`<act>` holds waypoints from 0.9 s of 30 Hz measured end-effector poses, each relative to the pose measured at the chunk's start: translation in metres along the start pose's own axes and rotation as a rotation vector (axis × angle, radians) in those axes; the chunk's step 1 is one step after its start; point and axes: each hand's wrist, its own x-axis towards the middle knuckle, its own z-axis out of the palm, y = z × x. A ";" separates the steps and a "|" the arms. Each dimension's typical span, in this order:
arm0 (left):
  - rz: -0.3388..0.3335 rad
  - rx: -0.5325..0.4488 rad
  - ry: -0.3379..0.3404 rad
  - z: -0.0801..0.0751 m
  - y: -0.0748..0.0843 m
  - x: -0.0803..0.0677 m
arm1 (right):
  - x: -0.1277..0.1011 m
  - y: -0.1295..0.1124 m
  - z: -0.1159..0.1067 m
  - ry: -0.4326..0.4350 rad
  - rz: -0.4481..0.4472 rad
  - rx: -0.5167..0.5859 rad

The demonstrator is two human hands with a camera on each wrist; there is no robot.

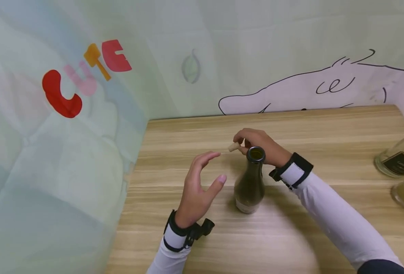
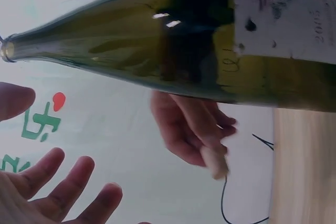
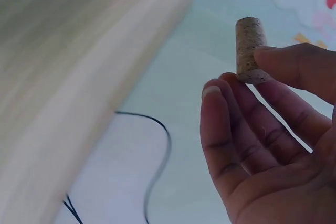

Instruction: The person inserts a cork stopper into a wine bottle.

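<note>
Fabric with the coloured letters "CUTE" (image 1: 85, 76) hangs at the far left, beside the wooden bench (image 1: 325, 144). Next comes the left hand (image 1: 198, 186): its fingers are straight and spread, the palm turned toward the bottle, and it holds nothing. Just beside it, to the right, stands the dark green bottle (image 1: 250, 182), upright on the bench, with its mouth open and a pale label low on the body. It does not touch the left hand. Behind the neck of the bottle is the right hand (image 1: 260, 146), which pinches a small cork (image 1: 233, 147) between the thumb and the fingertips; the right wrist view shows the cork (image 3: 250, 50) gripped at its lower end, the top end free. At the far right edge, two clear bottles (image 1: 402, 160) lie or lean; I cannot tell which.

I judge the cork light, a little soft and rough, so a pinch on its sides is enough. The bottle looks heavy, smooth, slippery and fragile; the wide body is probably the safe place to take hold of it.
</note>
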 end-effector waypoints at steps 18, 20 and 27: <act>-0.009 0.008 0.024 0.006 -0.023 0.014 | -0.043 -0.077 -0.074 0.273 -0.098 -0.120; -0.005 -0.001 0.028 0.007 -0.024 0.014 | -0.045 -0.089 -0.086 0.310 -0.117 -0.133; 0.005 -0.013 0.015 0.011 -0.023 0.014 | -0.045 -0.136 -0.110 0.479 -0.203 -0.135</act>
